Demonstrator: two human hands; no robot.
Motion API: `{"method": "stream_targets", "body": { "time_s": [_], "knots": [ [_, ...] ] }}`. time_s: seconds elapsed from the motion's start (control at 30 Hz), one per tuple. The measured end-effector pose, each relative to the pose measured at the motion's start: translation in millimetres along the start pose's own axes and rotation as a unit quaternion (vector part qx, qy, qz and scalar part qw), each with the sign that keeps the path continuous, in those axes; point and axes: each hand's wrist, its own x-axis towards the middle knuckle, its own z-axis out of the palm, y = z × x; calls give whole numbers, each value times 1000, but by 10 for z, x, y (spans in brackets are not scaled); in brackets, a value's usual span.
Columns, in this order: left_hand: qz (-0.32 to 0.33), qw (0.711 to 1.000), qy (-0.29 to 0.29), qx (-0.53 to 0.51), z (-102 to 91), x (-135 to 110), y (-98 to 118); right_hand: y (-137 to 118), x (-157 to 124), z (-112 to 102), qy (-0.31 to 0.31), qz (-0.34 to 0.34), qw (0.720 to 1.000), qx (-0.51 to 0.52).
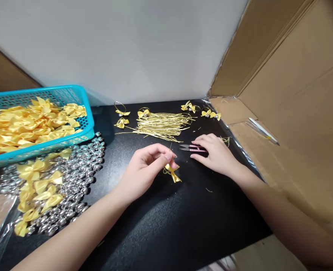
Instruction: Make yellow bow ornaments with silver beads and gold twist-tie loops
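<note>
My left hand (152, 163) is closed in a pinch over the middle of the black table. A yellow ribbon bow (175, 177) with a loop of gold cord hangs just below its fingertips, and a thin dark strand sticks up above them. The fingers hide how the bow is held. To the right, my right hand (213, 154) has its thumb and fingers around the handles of pink thread snips (194, 148). The snips' blades are parted and point left toward my left hand. Behind both hands lies a bundle of gold cords (163, 126).
A blue basket (89, 113) full of yellow bows stands at left. Silver beads (78, 180) and loose bows (46, 192) spread before it. Bows with cord loops (121, 122) lie along the back, more (211, 114) at right. Cardboard (296, 75) walls the right side, near a white pen-like tool (264, 131).
</note>
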Motion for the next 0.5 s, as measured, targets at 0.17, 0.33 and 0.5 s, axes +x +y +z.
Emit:
{"method": "stream_targets", "body": {
  "time_s": [0.17,0.33,0.5],
  "knots": [
    [-43,999,-14,6,-21,-50,-33,87,-36,119,9,-3,999,-54],
    [-69,998,-3,14,-8,-117,-36,100,2,217,59,-26,995,-71],
    [-89,996,1,19,12,-165,-9,-36,-110,161,164,38,963,209]
  ]
}}
